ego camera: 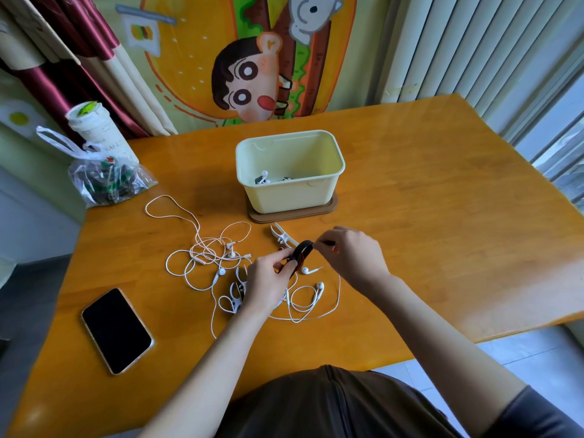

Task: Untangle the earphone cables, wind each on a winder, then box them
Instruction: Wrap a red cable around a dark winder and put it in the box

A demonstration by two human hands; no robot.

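Observation:
A tangle of white earphone cables (208, 254) lies on the orange table, left of my hands. More white cable with two earbuds (311, 297) loops below my hands. My left hand (268, 279) and my right hand (350, 251) both pinch a black and brown winder strap (301, 252) held just above the table. A white winder (281, 237) lies behind it, and another white winder (237, 290) lies partly hidden under my left hand. The pale yellow box (289, 197) stands open behind, with a wound earphone (264, 178) inside.
The box sits on its brown lid (294, 213). A black phone (117, 330) lies face up at the front left. At the back left corner stand a clear plastic bag of dark items (104, 178) and a white cup (94, 131). The table edge runs close on the right.

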